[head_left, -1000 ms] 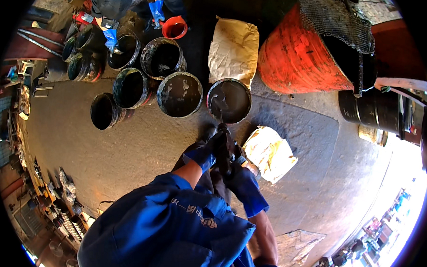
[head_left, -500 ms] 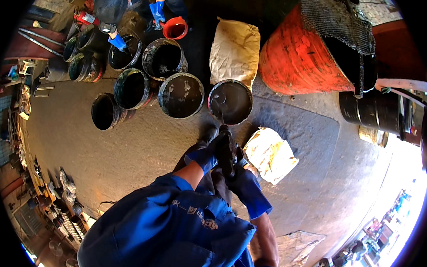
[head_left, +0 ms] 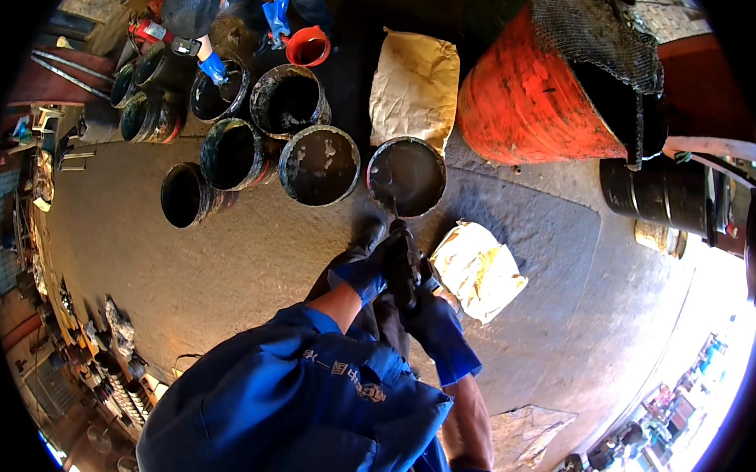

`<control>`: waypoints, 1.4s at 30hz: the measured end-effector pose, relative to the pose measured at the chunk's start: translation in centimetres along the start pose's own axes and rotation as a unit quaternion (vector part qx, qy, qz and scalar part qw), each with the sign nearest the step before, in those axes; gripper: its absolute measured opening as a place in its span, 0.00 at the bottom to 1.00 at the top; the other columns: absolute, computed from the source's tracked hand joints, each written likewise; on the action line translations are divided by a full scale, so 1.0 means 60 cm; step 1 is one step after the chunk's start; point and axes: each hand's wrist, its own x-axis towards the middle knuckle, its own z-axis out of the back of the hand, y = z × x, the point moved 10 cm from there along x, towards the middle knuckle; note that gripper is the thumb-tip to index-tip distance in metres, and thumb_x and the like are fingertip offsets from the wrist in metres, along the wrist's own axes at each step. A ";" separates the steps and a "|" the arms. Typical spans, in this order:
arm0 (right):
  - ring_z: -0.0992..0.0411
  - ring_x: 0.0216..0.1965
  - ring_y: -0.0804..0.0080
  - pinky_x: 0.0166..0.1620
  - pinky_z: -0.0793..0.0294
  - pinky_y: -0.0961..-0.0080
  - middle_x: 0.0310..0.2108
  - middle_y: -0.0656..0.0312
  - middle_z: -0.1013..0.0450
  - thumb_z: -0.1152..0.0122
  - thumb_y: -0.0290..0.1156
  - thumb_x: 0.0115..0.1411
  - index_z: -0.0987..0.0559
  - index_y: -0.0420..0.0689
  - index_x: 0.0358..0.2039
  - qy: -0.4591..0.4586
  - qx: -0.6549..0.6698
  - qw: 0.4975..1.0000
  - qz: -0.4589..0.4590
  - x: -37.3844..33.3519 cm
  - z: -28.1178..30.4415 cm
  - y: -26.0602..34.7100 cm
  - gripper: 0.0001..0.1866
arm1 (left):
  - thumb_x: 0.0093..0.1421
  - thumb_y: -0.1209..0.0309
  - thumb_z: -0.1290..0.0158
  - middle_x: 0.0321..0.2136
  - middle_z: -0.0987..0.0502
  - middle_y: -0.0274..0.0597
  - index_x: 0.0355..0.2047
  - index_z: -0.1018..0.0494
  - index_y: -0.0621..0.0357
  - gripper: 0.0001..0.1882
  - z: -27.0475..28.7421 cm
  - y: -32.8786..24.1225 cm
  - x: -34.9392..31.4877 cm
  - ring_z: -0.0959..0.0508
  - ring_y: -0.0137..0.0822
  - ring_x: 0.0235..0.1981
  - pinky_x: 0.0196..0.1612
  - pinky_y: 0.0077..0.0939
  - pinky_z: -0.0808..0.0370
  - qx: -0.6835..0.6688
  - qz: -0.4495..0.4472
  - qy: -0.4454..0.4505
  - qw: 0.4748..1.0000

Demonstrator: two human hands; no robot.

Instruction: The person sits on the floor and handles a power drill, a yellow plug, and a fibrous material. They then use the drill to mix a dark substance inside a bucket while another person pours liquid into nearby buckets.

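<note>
Both my hands wear dark blue gloves and grip a dark power drill (head_left: 405, 274) with a mixing shaft (head_left: 396, 207). My left hand (head_left: 361, 277) wraps the drill's left side near its front. My right hand (head_left: 437, 325) holds its rear end on the right; my fingers are partly hidden. The shaft runs down into a bucket (head_left: 444, 184) of dark grey-brown liquid (head_left: 413, 175). Just left of it stands a second bucket (head_left: 282, 178) of similar liquid with pale patches floating on it. A crumpled paper sack (head_left: 479, 273) lies on the floor right of my hands.
Several dark buckets stand at the left, among them a tilted-looking one (head_left: 179, 197). A large brown paper sack (head_left: 414, 87) lies beyond my bucket. A big red drum (head_left: 533, 100) with mesh (head_left: 605, 44) is far right. A co-worker's blue-gloved hands (head_left: 212, 68) work over a bucket, near a red pail (head_left: 308, 46).
My hands and the drill keep nearly the same place, the shaft still in the liquid. The co-worker's gloved hand has shifted slightly over its bucket.
</note>
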 end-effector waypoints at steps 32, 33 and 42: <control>0.21 0.33 0.49 0.37 0.23 0.59 0.30 0.45 0.21 0.38 0.45 0.55 0.20 0.44 0.42 0.021 -0.026 0.999 -0.034 -0.001 0.010 0.000 0.20 | 0.70 0.50 0.59 0.15 0.39 0.30 0.21 0.39 0.40 0.20 0.047 0.014 0.023 0.36 0.31 0.16 0.21 0.32 0.36 -0.041 0.006 0.023 0.999; 0.20 0.33 0.50 0.36 0.23 0.59 0.29 0.46 0.21 0.38 0.46 0.56 0.20 0.45 0.43 0.014 -0.039 0.998 -0.041 -0.002 0.012 -0.003 0.20 | 0.70 0.50 0.58 0.15 0.39 0.29 0.21 0.39 0.40 0.20 0.043 0.010 0.027 0.36 0.31 0.16 0.21 0.32 0.37 -0.031 0.004 0.055 0.998; 0.22 0.35 0.42 0.37 0.24 0.51 0.30 0.40 0.22 0.41 0.49 0.57 0.24 0.42 0.46 0.034 -0.037 0.998 -0.045 0.001 0.009 -0.007 0.24 | 0.69 0.52 0.56 0.14 0.43 0.27 0.18 0.43 0.39 0.21 0.029 0.022 0.017 0.39 0.27 0.16 0.21 0.28 0.40 -0.010 -0.037 -0.096 0.995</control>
